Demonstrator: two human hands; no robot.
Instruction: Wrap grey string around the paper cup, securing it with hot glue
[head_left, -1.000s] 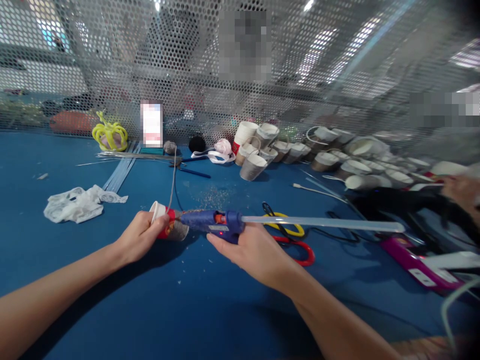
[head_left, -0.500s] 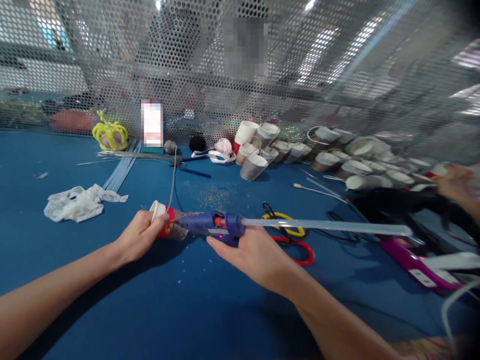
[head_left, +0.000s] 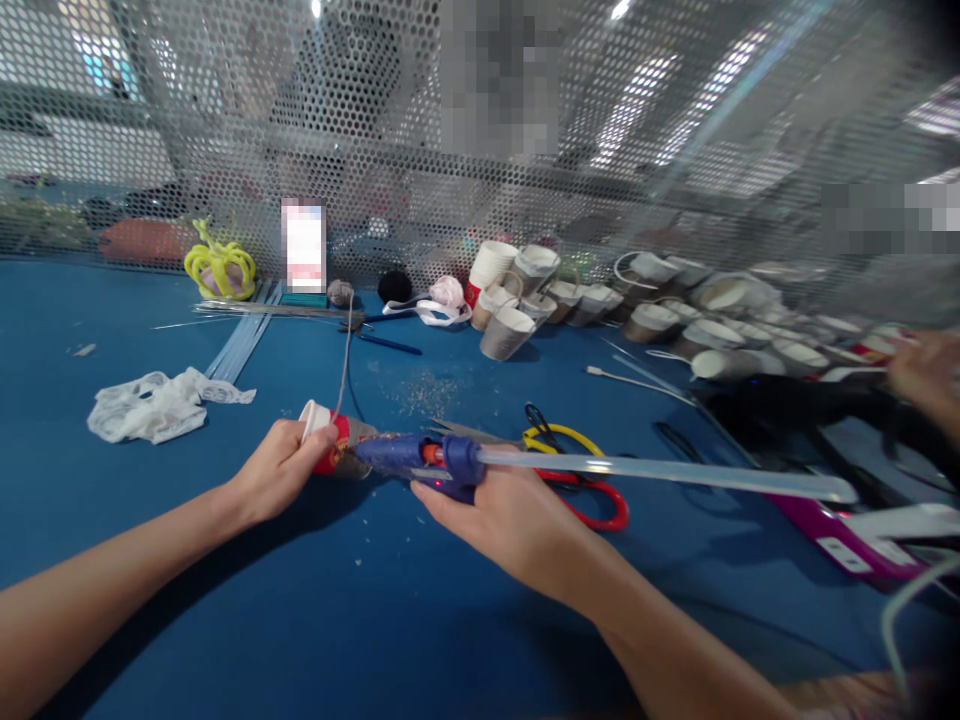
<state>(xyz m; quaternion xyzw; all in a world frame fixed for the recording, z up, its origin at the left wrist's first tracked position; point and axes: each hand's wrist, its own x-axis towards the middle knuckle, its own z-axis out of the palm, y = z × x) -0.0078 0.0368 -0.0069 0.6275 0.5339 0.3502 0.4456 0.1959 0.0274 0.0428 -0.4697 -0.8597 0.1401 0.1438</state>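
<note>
My left hand point(head_left: 281, 462) is closed round a paper cup point(head_left: 341, 448) tipped on its side, its white rim to the left and part of its red wall wrapped in grey yarn. A strand of that yarn point(head_left: 346, 365) runs from the cup to a small grey ball point(head_left: 340, 293) at the back. In my right hand point(head_left: 495, 510) is a blue hot glue gun point(head_left: 420, 455), its nozzle at the cup's side; whether it touches I cannot tell. A long clear glue stick point(head_left: 667, 473) sticks out of the gun's rear.
Scissors point(head_left: 619, 510) with red and yellow handles lie beyond my right hand. White lace point(head_left: 150, 405) is on the left, pliers point(head_left: 386, 343) behind. Wrapped cups point(head_left: 506, 333) crowd the back right, near a purple power strip point(head_left: 844, 540) and another person's hand point(head_left: 926, 375).
The glue gun has tilted, its rear and the glue stick dipping lower, so the scissors' blades now show. My left hand and the cup stay nearly still. The other person's hand shifted slightly.
</note>
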